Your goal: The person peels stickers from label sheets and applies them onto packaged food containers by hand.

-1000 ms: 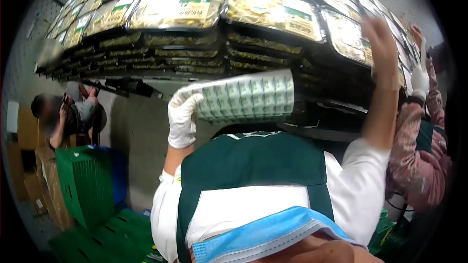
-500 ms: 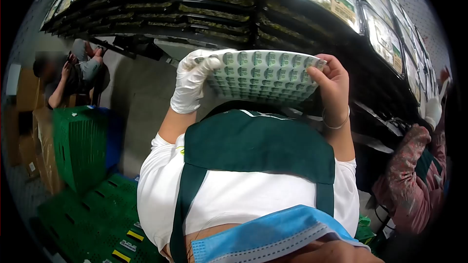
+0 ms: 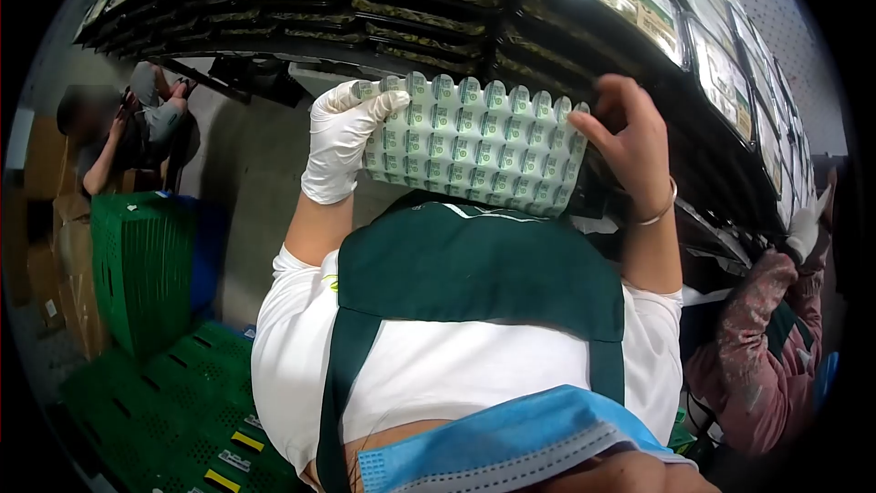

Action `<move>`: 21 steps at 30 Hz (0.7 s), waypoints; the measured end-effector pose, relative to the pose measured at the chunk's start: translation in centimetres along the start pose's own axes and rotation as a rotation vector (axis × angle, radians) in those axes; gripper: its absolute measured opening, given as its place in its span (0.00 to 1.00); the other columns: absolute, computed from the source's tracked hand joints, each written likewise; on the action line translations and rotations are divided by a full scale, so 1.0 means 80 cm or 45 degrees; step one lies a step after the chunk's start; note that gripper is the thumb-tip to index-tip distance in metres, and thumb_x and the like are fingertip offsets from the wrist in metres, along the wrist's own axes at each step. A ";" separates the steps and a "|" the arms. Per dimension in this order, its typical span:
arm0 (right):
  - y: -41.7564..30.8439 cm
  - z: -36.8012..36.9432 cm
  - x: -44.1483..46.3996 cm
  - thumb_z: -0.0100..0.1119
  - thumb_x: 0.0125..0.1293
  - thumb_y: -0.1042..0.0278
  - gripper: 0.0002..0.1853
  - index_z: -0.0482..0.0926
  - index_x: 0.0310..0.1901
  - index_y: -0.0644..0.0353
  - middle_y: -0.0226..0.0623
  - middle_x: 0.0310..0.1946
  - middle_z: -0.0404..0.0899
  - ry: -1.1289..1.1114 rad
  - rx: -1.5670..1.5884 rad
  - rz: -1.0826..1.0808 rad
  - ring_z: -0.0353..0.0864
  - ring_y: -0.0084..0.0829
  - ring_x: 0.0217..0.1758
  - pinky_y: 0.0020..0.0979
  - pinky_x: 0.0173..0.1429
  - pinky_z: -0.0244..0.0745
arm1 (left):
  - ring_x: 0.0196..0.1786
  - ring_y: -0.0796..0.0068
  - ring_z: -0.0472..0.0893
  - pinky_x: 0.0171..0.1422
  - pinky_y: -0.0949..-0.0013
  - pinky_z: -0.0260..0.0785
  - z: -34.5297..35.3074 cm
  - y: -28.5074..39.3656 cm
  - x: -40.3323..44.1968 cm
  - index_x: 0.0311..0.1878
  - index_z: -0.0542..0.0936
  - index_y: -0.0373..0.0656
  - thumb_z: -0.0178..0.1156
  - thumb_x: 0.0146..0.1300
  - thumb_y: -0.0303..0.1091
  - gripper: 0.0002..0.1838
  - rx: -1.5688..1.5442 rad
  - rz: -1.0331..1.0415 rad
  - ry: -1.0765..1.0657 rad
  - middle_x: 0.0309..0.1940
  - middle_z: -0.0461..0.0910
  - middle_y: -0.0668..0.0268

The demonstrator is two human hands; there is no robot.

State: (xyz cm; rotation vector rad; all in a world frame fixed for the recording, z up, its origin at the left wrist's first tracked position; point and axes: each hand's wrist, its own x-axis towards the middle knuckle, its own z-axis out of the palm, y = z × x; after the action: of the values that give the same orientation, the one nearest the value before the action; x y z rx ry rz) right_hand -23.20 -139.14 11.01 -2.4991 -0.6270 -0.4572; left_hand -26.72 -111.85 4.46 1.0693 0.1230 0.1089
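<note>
A sheet of small green-and-white labels (image 3: 470,148) hangs in front of my chest, its printed rows facing me. Rounded label ends stand up along the top edge. My left hand (image 3: 345,132), in a white glove, is closed on the sheet's upper left corner, thumb on the near side. My bare right hand (image 3: 630,141) is at the upper right corner. Its thumb tip meets or nearly meets the sheet's edge, while the fingers are raised apart from the thumb and slightly blurred.
Black trays with clear, labelled lids (image 3: 620,0) are stacked ahead. Green crates (image 3: 141,265) stand on the left beside cardboard boxes (image 3: 73,265). One person sits at the far left (image 3: 114,141); another, in a patterned pink sleeve (image 3: 753,329), is at the right.
My right hand's fingers have opened off the sheet's right corner and risen. The sheet has tilted to face me more fully and shifted slightly left with my left hand.
</note>
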 end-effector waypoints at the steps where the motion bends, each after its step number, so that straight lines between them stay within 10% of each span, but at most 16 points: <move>1: -0.011 -0.007 0.005 0.64 0.44 0.64 0.19 0.71 0.39 0.60 0.36 0.28 0.72 -0.052 -0.119 -0.079 0.70 0.34 0.31 0.29 0.35 0.67 | 0.25 0.84 0.75 0.30 0.81 0.68 -0.002 0.001 -0.001 0.27 0.79 0.40 0.63 0.45 0.23 0.04 0.058 -0.013 -0.037 0.24 0.79 0.68; 8: -0.034 0.012 0.014 0.55 0.51 0.72 0.12 0.72 0.39 0.57 0.34 0.32 0.69 -0.438 -0.018 -0.353 0.71 0.34 0.37 0.30 0.34 0.70 | 0.26 0.85 0.75 0.33 0.82 0.67 -0.005 -0.003 0.003 0.27 0.78 0.39 0.63 0.45 0.22 0.04 0.133 -0.019 -0.139 0.24 0.78 0.68; 18: -0.009 -0.032 0.038 0.54 0.46 0.79 0.05 0.71 0.25 0.57 0.31 0.22 0.70 -0.070 0.012 -0.821 0.70 0.28 0.22 0.25 0.22 0.67 | 0.24 0.84 0.73 0.32 0.81 0.65 -0.009 -0.038 0.030 0.27 0.76 0.37 0.59 0.49 0.21 0.02 0.236 -0.040 0.116 0.22 0.76 0.71; 21: 0.070 -0.117 0.128 0.55 0.55 0.65 0.09 0.75 0.34 0.61 0.31 0.25 0.74 0.210 0.209 -0.036 0.72 0.19 0.26 0.22 0.31 0.70 | 0.23 0.84 0.72 0.29 0.81 0.62 -0.029 -0.063 0.041 0.26 0.77 0.37 0.57 0.49 0.21 0.01 0.211 0.051 0.205 0.22 0.76 0.70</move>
State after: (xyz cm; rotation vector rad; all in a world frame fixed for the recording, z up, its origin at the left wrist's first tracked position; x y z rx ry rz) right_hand -13.52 -145.12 20.73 -2.2735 -0.6093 -0.5915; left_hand -23.70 -111.77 -1.25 1.2279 0.2598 0.2240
